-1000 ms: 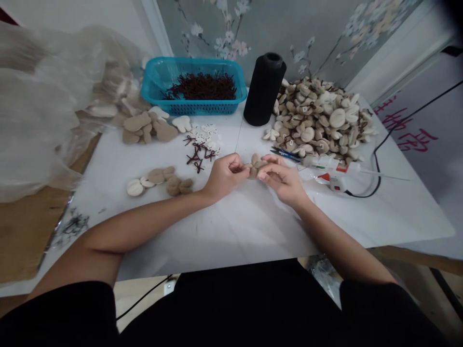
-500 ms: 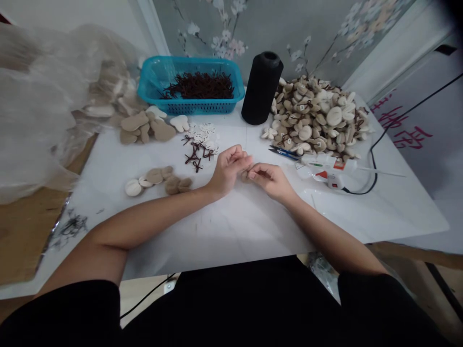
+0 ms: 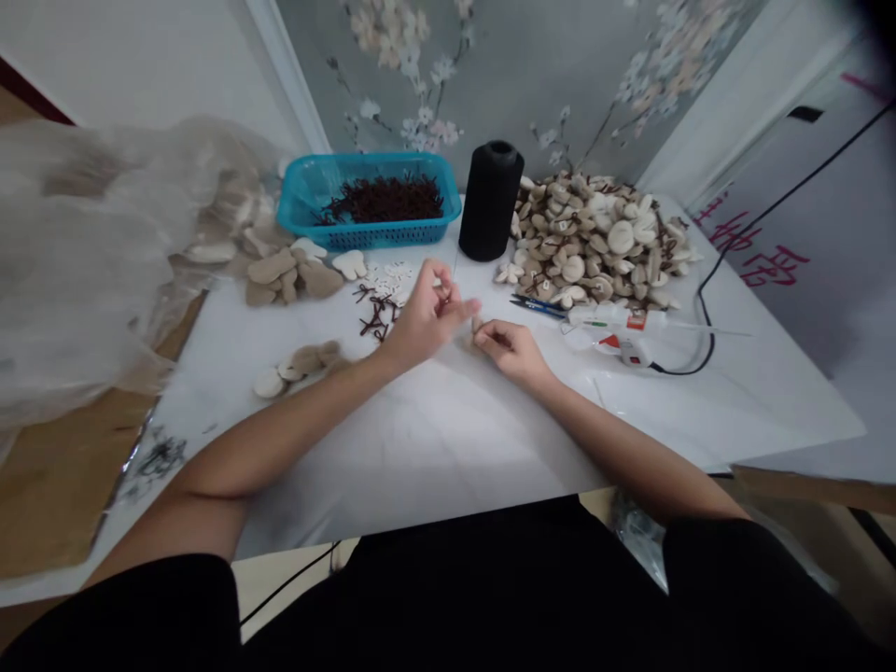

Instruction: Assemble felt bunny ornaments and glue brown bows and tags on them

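My right hand [image 3: 512, 349] pinches a small beige fabric piece [image 3: 477, 325], mostly hidden by the fingertips. To its left is my left hand [image 3: 428, 317], its fingers curled and its thumb pointing right. What the left fingers hold, if anything, is too fine to make out. Dark brown bows [image 3: 374, 322] and small white tags [image 3: 388, 278] lie just left of the left hand. Behind both hands stands a black thread cone [image 3: 491, 201], with a faint line of thread coming down beside it.
A blue basket [image 3: 368, 238] holds brown bows. Stuffed beige and white pieces [image 3: 595, 247] are heaped at right, near blue thread snips [image 3: 538, 306] and a white glue gun [image 3: 634, 322]. Loose fabric pieces [image 3: 301, 364] lie at left, by a plastic bag [image 3: 77, 271].
My left hand has risen and drawn slightly away from the right hand, which still pinches the fabric piece. The whole view has shifted a little.
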`<action>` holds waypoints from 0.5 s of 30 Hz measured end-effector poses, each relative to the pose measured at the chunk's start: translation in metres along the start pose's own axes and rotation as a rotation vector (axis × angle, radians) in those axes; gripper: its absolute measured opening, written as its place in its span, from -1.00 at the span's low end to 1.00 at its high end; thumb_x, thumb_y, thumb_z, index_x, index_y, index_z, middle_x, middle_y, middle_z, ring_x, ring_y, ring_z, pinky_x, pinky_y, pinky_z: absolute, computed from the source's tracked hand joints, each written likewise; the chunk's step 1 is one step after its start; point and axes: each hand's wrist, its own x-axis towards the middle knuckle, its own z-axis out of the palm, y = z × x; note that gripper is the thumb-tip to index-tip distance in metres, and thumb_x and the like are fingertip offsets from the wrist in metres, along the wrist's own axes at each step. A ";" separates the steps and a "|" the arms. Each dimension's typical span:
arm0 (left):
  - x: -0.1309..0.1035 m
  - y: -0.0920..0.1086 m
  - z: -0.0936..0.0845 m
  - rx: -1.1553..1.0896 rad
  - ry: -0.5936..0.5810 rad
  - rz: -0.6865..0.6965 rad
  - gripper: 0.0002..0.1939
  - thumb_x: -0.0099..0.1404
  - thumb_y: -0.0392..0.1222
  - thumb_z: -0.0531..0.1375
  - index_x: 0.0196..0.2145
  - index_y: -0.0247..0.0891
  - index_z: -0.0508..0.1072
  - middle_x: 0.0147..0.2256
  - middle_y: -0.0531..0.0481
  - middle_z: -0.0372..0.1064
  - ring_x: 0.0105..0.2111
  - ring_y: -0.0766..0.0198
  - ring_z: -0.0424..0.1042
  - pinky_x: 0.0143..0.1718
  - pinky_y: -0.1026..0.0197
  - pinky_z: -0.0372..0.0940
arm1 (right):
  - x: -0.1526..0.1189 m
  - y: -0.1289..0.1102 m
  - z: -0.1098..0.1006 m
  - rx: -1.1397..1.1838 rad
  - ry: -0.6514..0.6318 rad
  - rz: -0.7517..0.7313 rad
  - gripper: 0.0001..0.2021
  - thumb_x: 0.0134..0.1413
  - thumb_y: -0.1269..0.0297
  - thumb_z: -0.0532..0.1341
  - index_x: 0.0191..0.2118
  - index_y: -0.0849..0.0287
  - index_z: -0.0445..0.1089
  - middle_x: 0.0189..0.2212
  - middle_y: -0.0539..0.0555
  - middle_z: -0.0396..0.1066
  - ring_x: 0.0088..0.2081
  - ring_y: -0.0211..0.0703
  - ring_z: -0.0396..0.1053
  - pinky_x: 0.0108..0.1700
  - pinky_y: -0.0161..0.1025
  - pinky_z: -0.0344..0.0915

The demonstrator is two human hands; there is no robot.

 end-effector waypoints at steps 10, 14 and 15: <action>-0.011 -0.023 0.006 0.283 -0.090 -0.110 -0.84 0.16 -0.12 0.16 -0.34 -0.27 0.36 -0.39 0.05 0.37 -0.43 0.37 0.32 -0.36 0.28 0.26 | -0.001 0.001 -0.009 0.204 0.044 -0.074 -0.66 0.05 -0.04 0.16 -0.40 0.19 0.35 -0.25 0.13 0.38 -0.11 -0.12 0.32 -0.07 -0.17 0.26; -0.010 -0.023 0.006 0.072 -0.041 -0.213 -0.85 0.13 -0.14 0.15 -0.38 -0.25 0.28 -0.51 0.09 0.32 -0.54 0.38 0.33 -0.58 0.36 0.25 | -0.010 -0.006 -0.016 -0.085 0.082 -0.265 -0.76 0.12 0.09 0.13 -0.34 0.16 0.39 0.12 0.23 0.16 0.09 -0.02 0.21 0.05 -0.01 0.20; -0.011 -0.024 0.006 0.055 -0.041 -0.220 -0.85 0.12 -0.14 0.16 -0.39 -0.25 0.27 -0.51 0.10 0.31 -0.56 0.39 0.32 -0.61 0.38 0.24 | -0.011 -0.008 -0.018 -0.175 0.095 -0.327 -0.79 0.14 0.14 0.12 -0.33 0.15 0.39 0.14 0.22 0.13 0.11 0.00 0.18 0.07 0.04 0.18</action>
